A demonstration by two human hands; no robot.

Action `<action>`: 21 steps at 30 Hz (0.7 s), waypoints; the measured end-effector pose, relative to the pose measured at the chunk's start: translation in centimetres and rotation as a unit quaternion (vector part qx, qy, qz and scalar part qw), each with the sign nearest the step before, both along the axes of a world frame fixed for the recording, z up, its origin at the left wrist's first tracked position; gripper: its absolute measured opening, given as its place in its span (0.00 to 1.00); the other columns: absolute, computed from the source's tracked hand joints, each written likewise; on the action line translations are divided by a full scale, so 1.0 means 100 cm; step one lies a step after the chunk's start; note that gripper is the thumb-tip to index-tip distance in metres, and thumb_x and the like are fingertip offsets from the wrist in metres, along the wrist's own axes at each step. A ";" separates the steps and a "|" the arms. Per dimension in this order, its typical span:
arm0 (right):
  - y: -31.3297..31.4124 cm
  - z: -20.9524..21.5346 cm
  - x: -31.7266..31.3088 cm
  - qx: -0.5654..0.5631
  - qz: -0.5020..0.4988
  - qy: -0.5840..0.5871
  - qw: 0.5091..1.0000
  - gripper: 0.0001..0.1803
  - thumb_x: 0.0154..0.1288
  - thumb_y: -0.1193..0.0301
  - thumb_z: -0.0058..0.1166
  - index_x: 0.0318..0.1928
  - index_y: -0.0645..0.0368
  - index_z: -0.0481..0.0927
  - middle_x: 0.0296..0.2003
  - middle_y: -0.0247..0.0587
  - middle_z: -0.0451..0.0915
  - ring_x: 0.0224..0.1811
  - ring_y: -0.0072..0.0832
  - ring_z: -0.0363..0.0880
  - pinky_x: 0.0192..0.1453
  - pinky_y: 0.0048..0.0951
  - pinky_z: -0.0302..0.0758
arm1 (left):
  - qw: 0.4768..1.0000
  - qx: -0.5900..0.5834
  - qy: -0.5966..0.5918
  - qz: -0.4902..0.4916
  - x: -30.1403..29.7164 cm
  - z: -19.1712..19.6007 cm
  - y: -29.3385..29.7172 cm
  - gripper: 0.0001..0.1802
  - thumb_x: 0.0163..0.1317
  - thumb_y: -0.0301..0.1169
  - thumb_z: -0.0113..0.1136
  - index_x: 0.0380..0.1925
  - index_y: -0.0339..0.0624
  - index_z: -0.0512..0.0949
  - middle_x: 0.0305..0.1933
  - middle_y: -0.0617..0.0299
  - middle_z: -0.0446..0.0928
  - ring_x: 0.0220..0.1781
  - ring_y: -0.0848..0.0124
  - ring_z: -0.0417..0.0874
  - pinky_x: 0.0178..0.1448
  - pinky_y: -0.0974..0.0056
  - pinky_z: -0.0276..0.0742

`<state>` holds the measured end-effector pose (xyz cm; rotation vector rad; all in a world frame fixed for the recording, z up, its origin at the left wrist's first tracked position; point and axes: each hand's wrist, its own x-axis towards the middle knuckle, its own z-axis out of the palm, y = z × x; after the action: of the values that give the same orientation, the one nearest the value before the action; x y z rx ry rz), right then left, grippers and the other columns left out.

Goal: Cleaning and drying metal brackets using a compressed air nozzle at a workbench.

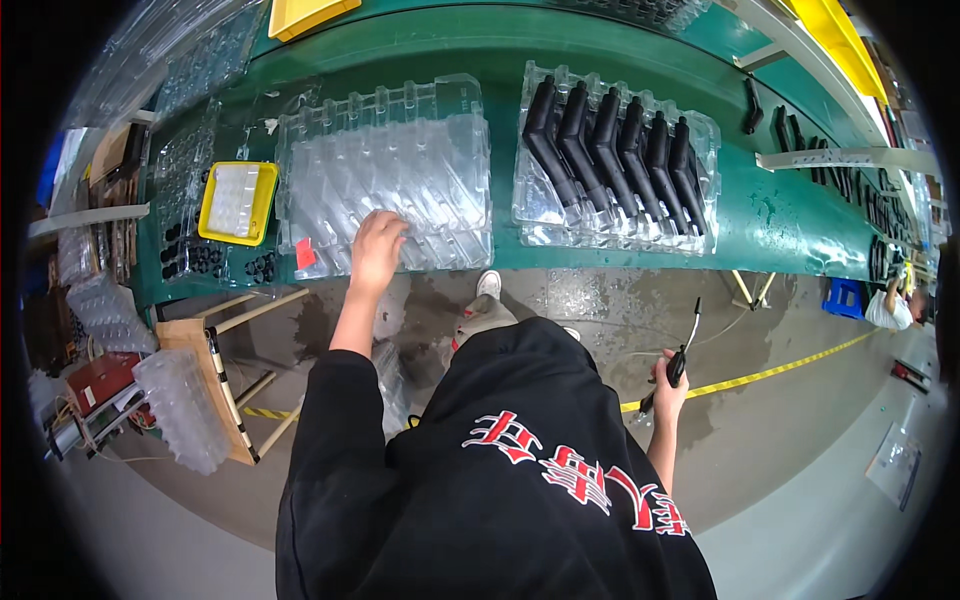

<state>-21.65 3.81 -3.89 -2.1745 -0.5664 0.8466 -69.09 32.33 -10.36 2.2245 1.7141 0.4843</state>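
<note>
Black hoodie (500,480) with red lettering fills the 6 o'clock area, closest to the lens. Left hand (377,250) is stretched out at about 11 o'clock, fingers laid flat and spread on the near edge of a stack of clear plastic trays (390,175); contact is seen, no closed grasp. The empty trays sit on the green conveyor belt (800,215), just right of a small yellow tray (238,202) holding a clear insert. Right hand (668,385) is held low at 4 o'clock, well apart from the belt, clenched around a black tool (680,360) with a thin nozzle pointing up; a thin hose is seen trailing from it over the wet concrete floor (600,300). At 1 o'clock, a second clear tray (620,225) is loaded with five black handle-shaped parts (610,150), side by side, just beside the empty stack. More black parts are lined along the belt at 2 o'clock. A wooden stool (215,350) with a loose clear tray is seen at 9 o'clock. Another person (895,305) is visible far off at 3 o'clock.
</note>
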 end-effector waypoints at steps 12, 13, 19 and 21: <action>-0.004 -0.003 0.007 -0.011 -0.005 0.004 1.000 0.14 0.70 0.70 0.56 0.53 0.59 0.79 0.27 0.33 0.77 0.31 0.22 0.75 0.40 0.22 0.73 | 0.997 0.051 -0.048 -0.021 0.019 0.042 -0.045 0.06 0.52 0.21 0.63 0.32 0.42 0.81 0.42 0.65 0.77 0.45 0.59 0.79 0.64 0.55 0.73; -0.004 -0.003 0.007 -0.013 -0.004 0.003 1.000 0.14 0.70 0.70 0.55 0.53 0.59 0.79 0.27 0.33 0.76 0.30 0.22 0.74 0.40 0.22 0.73 | 0.999 0.031 -0.040 -0.009 0.019 0.033 -0.055 0.06 0.52 0.22 0.64 0.32 0.42 0.81 0.44 0.65 0.78 0.47 0.60 0.79 0.62 0.56 0.74; -0.003 -0.005 0.010 -0.002 0.001 0.007 1.000 0.13 0.70 0.70 0.55 0.53 0.58 0.79 0.27 0.33 0.76 0.30 0.21 0.74 0.39 0.22 0.72 | 0.999 0.030 0.014 -0.027 0.014 0.019 -0.074 0.08 0.53 0.27 0.65 0.35 0.45 0.82 0.53 0.65 0.77 0.52 0.61 0.76 0.60 0.57 0.73; -0.001 -0.002 0.010 -0.008 0.001 0.003 1.000 0.14 0.69 0.70 0.56 0.53 0.58 0.80 0.28 0.33 0.77 0.30 0.21 0.75 0.39 0.22 0.73 | 0.999 0.041 0.019 -0.015 0.019 0.023 -0.063 0.10 0.54 0.30 0.66 0.37 0.45 0.82 0.56 0.64 0.77 0.54 0.61 0.76 0.60 0.58 0.72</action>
<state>-20.62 3.67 -4.13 -2.1859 -0.5590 0.8618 -67.23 26.06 -8.07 2.3267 1.7069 0.5174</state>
